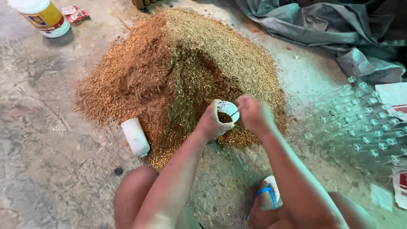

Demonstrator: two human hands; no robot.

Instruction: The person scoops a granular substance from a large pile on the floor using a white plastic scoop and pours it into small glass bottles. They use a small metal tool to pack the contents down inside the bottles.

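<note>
From the head camera, the left hand (210,123) is wrapped around a small white cup (228,111), fingers closed on its wall, the open mouth tipped up toward the camera with some of the grain showing inside. The right hand (253,113) is just beside the rim, fingers pinched together on something thin — too small to tell what. Both hands hover low over the near slope of a big pile (182,72) of brown and greenish grain heaped on the concrete floor (46,140). A white bottle (135,136) lies on its side at the pile's near left edge, its tip dug into the grain. At the top left stands a white jar (42,16) with a yellow label, a red wrapper (74,13) beside it. To the right, rows of clear vials (364,118) lie packed together under plastic, and grey cloth (322,25) is bunched beyond them. Below, the person's knees frame a foot in a blue-strapped sandal (268,196).
</note>
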